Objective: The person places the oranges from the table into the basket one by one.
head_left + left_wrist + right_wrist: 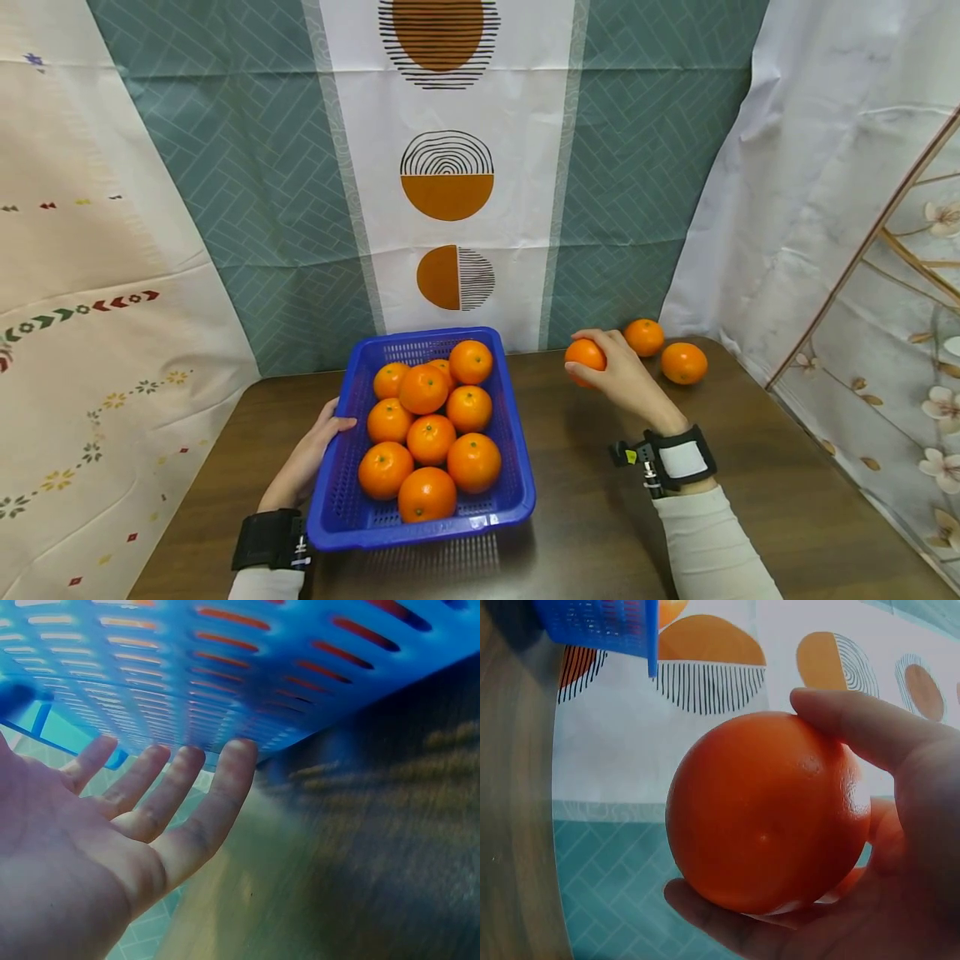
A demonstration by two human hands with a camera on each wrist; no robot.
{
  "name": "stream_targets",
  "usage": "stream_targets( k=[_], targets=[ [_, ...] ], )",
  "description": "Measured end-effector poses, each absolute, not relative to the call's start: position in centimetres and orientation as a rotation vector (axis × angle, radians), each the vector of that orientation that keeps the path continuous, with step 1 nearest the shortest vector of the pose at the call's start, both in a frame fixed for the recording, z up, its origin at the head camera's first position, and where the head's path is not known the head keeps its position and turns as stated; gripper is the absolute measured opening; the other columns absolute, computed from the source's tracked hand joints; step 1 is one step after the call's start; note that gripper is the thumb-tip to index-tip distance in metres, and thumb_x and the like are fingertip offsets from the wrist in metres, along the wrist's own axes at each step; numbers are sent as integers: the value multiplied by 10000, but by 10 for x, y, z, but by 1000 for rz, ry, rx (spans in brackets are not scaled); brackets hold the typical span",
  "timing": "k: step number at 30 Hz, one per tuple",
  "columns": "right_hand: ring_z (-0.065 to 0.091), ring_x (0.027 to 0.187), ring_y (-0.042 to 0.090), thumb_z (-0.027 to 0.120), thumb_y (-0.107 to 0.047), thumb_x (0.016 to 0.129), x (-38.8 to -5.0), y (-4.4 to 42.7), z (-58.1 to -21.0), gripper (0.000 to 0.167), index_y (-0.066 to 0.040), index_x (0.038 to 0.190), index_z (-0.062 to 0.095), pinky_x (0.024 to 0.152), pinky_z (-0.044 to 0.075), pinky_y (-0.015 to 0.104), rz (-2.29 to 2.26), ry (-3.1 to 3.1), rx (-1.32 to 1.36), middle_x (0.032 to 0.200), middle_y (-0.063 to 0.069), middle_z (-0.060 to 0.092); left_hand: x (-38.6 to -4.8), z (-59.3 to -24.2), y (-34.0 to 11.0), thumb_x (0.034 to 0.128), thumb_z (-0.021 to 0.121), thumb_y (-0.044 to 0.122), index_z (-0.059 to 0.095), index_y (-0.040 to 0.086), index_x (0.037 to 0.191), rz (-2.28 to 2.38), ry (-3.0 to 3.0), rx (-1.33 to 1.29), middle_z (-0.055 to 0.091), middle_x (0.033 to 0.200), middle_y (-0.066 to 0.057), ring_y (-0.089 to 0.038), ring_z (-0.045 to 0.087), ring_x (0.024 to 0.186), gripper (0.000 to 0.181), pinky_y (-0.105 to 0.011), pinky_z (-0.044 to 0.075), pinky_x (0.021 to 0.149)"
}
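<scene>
A blue plastic basket (504, 500) with slotted walls stands on the table and bears several oranges (431, 440), some stacked on others. At its left side is my left hand (318, 437), the thumb over the rim and the fingers along the outer wall. In the left wrist view those fingers (199, 814) lie against the slotted wall (161, 667). To the right of the basket, my right hand (626, 375) grips a single orange (583, 357). The right wrist view shows this orange (761, 817) between thumb and fingers, apart from the basket.
Two loose oranges, one farther back (643, 337) and one to the right (684, 363), lie near the table's back right corner. A patterned cloth (517, 208) hangs behind the brown table (577, 533). Other printed cloths hang at left and right.
</scene>
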State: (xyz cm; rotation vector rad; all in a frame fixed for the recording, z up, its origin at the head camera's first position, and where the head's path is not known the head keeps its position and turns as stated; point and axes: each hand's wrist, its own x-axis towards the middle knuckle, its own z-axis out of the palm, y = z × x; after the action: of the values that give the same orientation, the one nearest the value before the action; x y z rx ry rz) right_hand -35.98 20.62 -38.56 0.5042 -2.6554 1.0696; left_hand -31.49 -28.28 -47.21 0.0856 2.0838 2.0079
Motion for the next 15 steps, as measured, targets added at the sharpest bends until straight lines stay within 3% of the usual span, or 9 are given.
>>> stream_targets(
  k=[15],
  targets=[
    [610,1044,319,780,-283,943,-351,177,-381,504,-129,1392,610,857,549,460,1126,-2564,811,1282,135,536,-315,-475,-280,1099,443,324,127,232,1629,2032,2087,103,319,1561,-254,-317,630,1130,624,-466,597,880]
  ],
)
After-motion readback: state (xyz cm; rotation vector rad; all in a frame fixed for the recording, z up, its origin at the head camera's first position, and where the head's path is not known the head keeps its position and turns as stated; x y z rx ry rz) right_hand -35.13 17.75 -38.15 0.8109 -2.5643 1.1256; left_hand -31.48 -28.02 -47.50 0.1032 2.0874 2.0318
